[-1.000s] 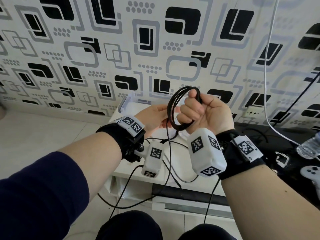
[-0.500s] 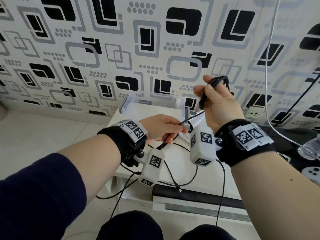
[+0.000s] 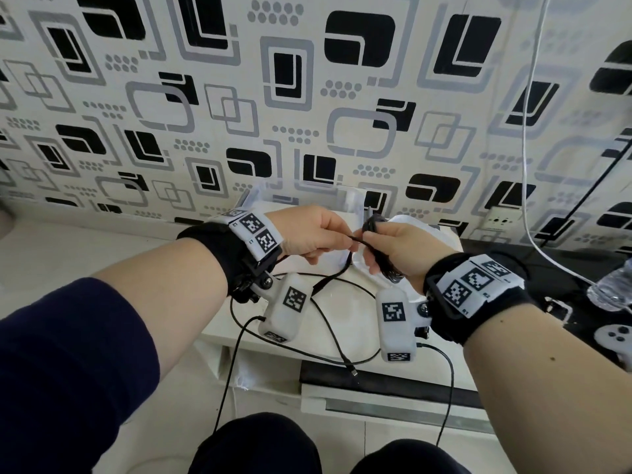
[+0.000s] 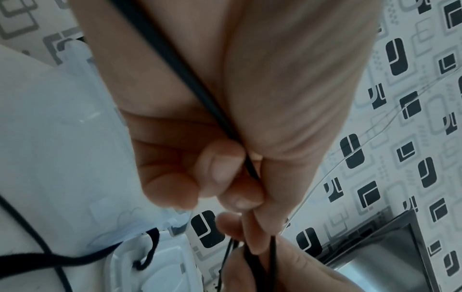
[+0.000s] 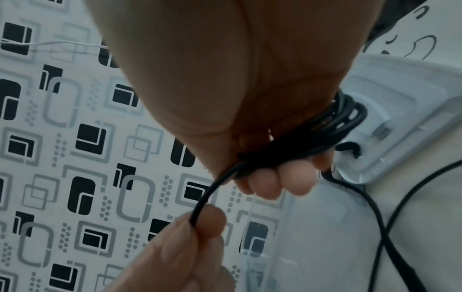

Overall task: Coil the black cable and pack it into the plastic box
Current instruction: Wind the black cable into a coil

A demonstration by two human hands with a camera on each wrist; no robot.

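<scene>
My right hand (image 3: 371,254) grips the coiled part of the black cable (image 3: 373,223) as a tight bundle, fingers curled round it; the loops (image 5: 345,116) stick out of the fist in the right wrist view. My left hand (image 3: 343,239) pinches a single strand (image 4: 246,164) between thumb and fingertips, right next to the right hand. The loose tail (image 3: 330,325) runs down across the table to a plug (image 3: 354,373) near the front edge. The clear plastic box (image 3: 254,196) stands open just behind both hands, with its lid (image 5: 400,110) to the right.
The white table (image 3: 236,325) stands against a patterned wall. To the right lie a water bottle (image 3: 612,289) and a white game controller (image 3: 614,336) on a dark surface. A white cord (image 3: 526,165) hangs down the wall near a socket (image 3: 501,220). Thin camera leads hang from both wrists.
My right hand came down from chest height with the coil, now squeezed into a bundle. The left hand moved right and up to meet it in front of the box.
</scene>
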